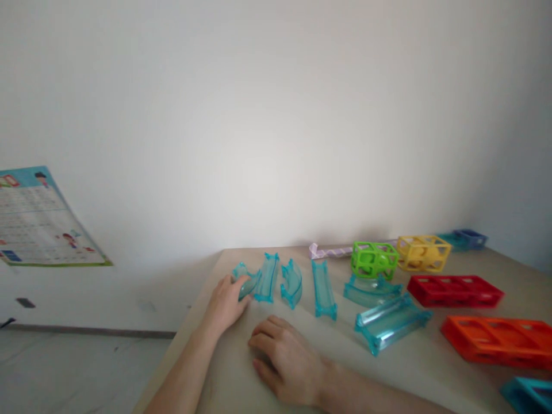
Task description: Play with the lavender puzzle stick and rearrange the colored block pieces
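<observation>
My left hand lies on the table near its left edge, fingers wrapped on a curved clear-blue track piece, the leftmost of a row. Beside it lie a straight blue track, another curved blue piece and a straight blue track. My right hand rests palm down on the table in front of these, fingers curled loosely, holding nothing. Further right lie a curved blue piece and a larger blue track.
A green cube frame and a yellow cube frame stand at the back. A red block, an orange block, a teal block, a dark blue block and a lilac strip are on the wooden table. A poster hangs on the left wall.
</observation>
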The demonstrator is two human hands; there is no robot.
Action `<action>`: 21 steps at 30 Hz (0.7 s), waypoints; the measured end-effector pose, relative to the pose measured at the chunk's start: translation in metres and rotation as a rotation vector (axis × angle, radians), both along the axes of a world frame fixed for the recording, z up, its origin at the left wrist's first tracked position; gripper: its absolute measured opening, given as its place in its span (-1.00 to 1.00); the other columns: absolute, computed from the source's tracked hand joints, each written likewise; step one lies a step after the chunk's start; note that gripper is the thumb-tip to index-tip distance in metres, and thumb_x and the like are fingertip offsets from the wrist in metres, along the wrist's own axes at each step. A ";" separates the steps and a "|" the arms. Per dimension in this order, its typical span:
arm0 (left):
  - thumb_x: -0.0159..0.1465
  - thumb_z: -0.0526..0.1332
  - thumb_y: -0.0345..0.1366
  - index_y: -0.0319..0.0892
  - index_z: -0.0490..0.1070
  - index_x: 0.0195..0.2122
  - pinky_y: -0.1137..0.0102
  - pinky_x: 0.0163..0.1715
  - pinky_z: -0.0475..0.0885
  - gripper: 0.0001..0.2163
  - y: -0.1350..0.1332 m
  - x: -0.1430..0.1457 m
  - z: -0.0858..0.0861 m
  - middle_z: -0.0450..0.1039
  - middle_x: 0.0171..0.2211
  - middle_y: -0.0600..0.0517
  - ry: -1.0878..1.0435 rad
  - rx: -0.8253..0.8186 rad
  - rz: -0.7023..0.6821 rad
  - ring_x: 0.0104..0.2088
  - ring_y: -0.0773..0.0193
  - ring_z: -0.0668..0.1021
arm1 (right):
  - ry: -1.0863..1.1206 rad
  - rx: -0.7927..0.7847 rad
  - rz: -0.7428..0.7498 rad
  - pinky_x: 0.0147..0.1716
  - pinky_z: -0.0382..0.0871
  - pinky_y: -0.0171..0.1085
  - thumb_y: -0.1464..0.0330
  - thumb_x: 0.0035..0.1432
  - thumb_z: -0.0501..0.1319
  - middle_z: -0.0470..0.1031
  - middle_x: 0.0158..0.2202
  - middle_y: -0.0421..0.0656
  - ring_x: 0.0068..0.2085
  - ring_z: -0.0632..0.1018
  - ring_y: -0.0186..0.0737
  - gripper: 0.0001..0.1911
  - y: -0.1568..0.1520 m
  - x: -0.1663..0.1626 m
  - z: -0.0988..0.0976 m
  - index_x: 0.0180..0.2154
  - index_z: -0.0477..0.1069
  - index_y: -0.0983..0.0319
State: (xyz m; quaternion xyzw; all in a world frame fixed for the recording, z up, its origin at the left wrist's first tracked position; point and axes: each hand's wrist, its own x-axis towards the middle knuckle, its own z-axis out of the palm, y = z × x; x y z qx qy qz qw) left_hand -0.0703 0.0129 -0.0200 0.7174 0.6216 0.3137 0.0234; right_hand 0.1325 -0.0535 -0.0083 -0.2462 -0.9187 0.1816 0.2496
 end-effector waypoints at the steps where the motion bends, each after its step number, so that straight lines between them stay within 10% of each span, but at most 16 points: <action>1: 0.07 0.29 -0.33 -0.02 0.51 -0.13 0.28 -0.12 0.35 -0.70 0.002 -0.002 -0.001 0.41 -0.32 -0.03 0.009 0.027 0.028 -0.24 0.13 0.48 | 0.002 -0.005 0.006 -0.04 0.29 -0.21 0.40 0.11 0.15 0.46 -0.19 -0.07 -0.12 0.43 -0.15 -0.82 0.000 0.000 0.000 -0.21 0.41 0.27; 9: 0.32 0.03 -0.22 -0.20 0.28 -0.01 0.26 -0.13 0.38 -0.73 0.005 -0.003 0.017 0.38 -0.20 -0.11 -0.200 0.409 0.221 -0.15 0.16 0.45 | 0.193 -0.110 -0.041 -0.09 0.35 -0.22 0.40 0.22 0.07 0.46 -0.16 -0.09 -0.15 0.46 -0.20 -0.69 -0.004 0.003 -0.002 0.00 0.32 0.21; 14: 0.21 0.21 -0.34 -0.09 0.36 -0.10 0.26 -0.08 0.39 -0.78 -0.024 0.034 0.028 0.31 -0.09 -0.10 -0.112 0.666 -0.241 -0.05 0.14 0.43 | 0.529 -0.222 -0.276 -0.17 0.38 -0.23 0.26 0.30 0.02 0.39 -0.04 -0.06 -0.24 0.46 -0.26 -0.47 -0.003 0.004 -0.007 0.24 -0.05 0.17; 21: 0.13 0.30 -0.31 -0.01 0.47 -0.16 0.27 -0.10 0.41 -0.76 -0.035 0.062 0.019 0.25 -0.03 -0.09 -0.077 0.380 -0.559 -0.05 0.13 0.41 | 0.736 -0.305 -0.462 -0.23 0.37 -0.25 0.14 0.32 -0.04 0.41 -0.31 -0.13 -0.26 0.45 -0.19 -0.70 0.003 0.004 -0.009 -0.09 0.27 0.19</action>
